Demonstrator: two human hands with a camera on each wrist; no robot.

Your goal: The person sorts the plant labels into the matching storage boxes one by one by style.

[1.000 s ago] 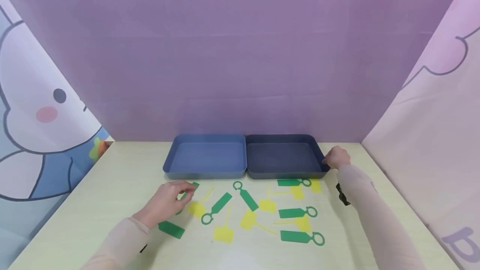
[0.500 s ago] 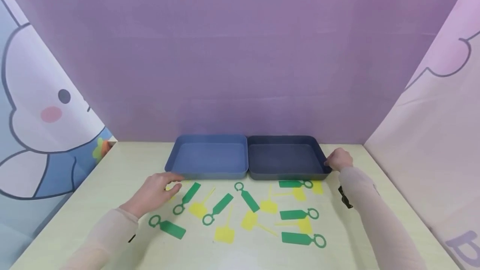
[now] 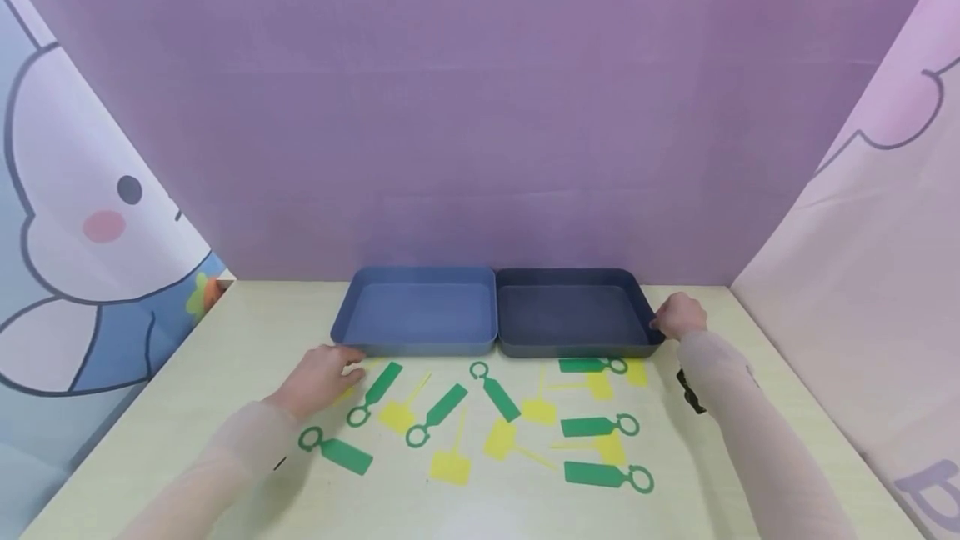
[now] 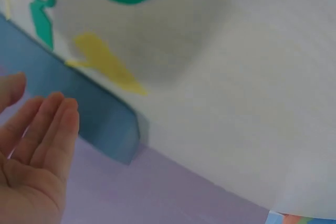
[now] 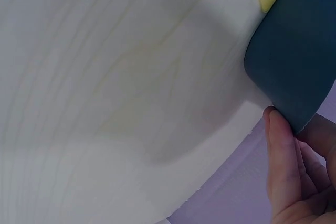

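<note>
My left hand (image 3: 315,377) is at the front left corner of the blue tray (image 3: 422,349), its fingertips by the front wall. In the left wrist view its fingers (image 4: 62,140) are nearly straight and hold nothing; contact with the tray cannot be told. A yellow tag (image 4: 105,64) lies partly under that hand. My right hand (image 3: 681,317) pinches the right wall of the dark navy tray (image 3: 577,351) between thumb and fingers, clearly seen in the right wrist view on the tray wall (image 5: 294,56). Both trays stand side by side with nothing in them.
Several flat green ring-ended tags (image 3: 347,456) and yellow tags with thin tails (image 3: 450,467) lie scattered before the trays. Some overlap at the right, near a green tag (image 3: 592,474). A purple backdrop (image 3: 480,107) rises behind the table (image 3: 247,332), with printed curtains (image 3: 67,190) at the sides.
My left hand has drawn back leftward from a green tag, which now lies uncovered, to the blue tray's front left corner. The right hand has stayed at the navy tray.
</note>
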